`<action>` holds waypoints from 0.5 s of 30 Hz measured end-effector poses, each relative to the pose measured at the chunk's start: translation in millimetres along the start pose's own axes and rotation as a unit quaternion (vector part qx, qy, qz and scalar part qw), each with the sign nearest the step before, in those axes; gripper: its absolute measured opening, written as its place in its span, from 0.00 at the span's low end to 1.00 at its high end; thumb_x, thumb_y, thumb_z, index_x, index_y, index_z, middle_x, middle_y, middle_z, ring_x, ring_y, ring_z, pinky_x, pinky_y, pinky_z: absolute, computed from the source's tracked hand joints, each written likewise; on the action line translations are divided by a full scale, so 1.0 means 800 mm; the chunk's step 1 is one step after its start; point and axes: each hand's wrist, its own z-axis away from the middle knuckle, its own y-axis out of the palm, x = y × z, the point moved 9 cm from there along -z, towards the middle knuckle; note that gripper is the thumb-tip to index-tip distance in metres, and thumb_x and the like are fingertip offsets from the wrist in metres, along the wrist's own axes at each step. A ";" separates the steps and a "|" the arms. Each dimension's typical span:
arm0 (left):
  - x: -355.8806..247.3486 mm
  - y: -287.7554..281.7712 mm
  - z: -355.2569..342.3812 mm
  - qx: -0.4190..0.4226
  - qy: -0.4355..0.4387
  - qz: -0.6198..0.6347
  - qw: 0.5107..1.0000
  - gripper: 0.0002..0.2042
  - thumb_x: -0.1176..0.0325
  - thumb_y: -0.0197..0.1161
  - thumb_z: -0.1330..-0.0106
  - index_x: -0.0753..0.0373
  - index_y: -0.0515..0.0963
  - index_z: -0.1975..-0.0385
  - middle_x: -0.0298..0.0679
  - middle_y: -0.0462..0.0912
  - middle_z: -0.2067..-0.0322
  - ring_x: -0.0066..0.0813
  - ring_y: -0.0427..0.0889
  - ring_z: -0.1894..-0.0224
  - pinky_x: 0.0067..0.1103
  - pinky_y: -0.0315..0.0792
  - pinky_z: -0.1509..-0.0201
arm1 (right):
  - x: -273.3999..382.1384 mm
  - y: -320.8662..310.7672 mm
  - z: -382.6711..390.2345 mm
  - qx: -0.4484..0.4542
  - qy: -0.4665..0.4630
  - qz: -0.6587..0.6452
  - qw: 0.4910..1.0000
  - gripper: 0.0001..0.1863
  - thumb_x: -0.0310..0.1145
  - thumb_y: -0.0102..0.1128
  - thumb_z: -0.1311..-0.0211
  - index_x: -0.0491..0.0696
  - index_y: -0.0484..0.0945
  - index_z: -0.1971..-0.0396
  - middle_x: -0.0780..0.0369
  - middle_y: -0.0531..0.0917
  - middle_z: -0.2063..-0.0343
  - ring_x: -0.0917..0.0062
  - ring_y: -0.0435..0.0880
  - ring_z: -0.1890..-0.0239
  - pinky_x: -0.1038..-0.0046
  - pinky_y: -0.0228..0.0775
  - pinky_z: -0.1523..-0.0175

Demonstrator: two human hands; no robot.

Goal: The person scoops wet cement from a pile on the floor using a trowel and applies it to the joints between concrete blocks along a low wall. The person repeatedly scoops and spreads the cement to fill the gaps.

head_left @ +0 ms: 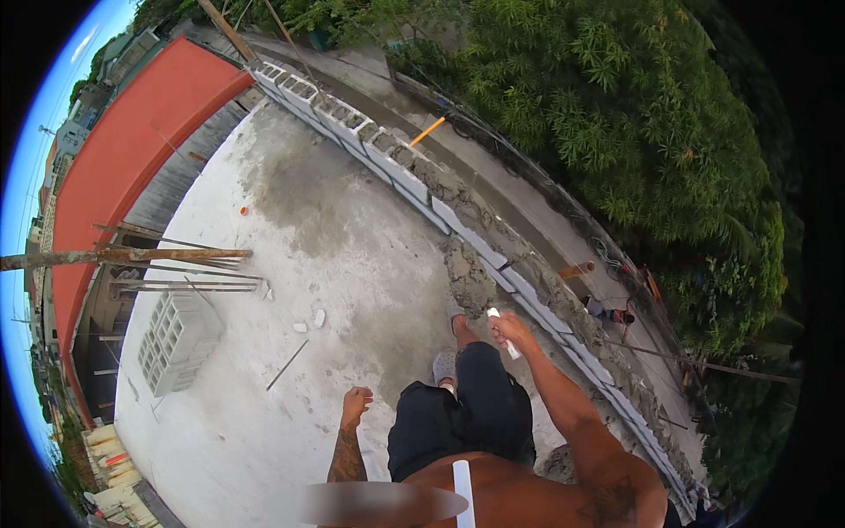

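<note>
My right hand (508, 331) is closed around a short white bar-like piece (513, 350) whose ends show on both sides of the fist; its exact kind I cannot make out. Just beyond that hand lies a heap of wet grey mortar (468, 277), against the foot of a low concrete block wall (400, 176). Mortar covers much of the wall's top. My left hand (356, 407) hangs over the pale concrete slab (290, 387), its fingers loosely bent with nothing seen in them. My feet, in grey clogs (444, 365), stand beside the mortar heap.
Stacked hollow blocks (172, 343) stand at the left, near steel bars (194, 283) and a wooden pole (132, 256). A thin rod (287, 365) and small block pieces (319, 319) lie on the slab. Beyond the wall are a lower path (546, 216) and trees (616, 114).
</note>
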 end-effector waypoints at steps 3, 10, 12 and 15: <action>0.034 -0.016 0.015 -0.025 -0.060 0.043 0.997 0.14 0.60 0.54 0.33 0.60 0.78 0.54 0.40 0.84 0.60 0.32 0.83 0.61 0.30 0.74 0.61 | 0.075 0.020 -0.099 0.019 -0.008 0.013 1.000 0.10 0.35 0.58 0.43 0.48 0.69 0.77 0.66 0.70 0.84 0.83 0.66 0.87 0.75 0.56 0.84; 0.066 -0.042 0.087 -0.083 -0.278 0.050 0.956 0.18 0.57 0.55 0.33 0.64 0.75 0.51 0.44 0.83 0.56 0.39 0.83 0.56 0.38 0.75 0.55 | 0.252 0.040 -0.345 -0.005 -0.024 0.099 0.995 0.16 0.42 0.58 0.45 0.44 0.72 0.80 0.62 0.74 0.84 0.75 0.71 0.86 0.67 0.63 0.80; 0.032 -0.043 0.093 -0.092 -0.257 0.060 0.960 0.19 0.57 0.54 0.32 0.65 0.74 0.50 0.45 0.83 0.55 0.40 0.83 0.55 0.38 0.76 0.54 | 0.307 0.041 -0.398 -0.022 -0.045 0.129 0.990 0.17 0.43 0.57 0.45 0.42 0.75 0.79 0.59 0.76 0.83 0.72 0.74 0.84 0.65 0.66 0.77; -0.016 -0.044 0.093 -0.100 -0.277 0.065 0.953 0.17 0.59 0.51 0.29 0.65 0.74 0.49 0.47 0.82 0.53 0.41 0.83 0.52 0.37 0.78 0.52 | 0.369 0.025 -0.452 -0.116 -0.091 0.206 0.967 0.19 0.45 0.56 0.43 0.41 0.77 0.77 0.53 0.80 0.79 0.63 0.82 0.74 0.60 0.72 0.67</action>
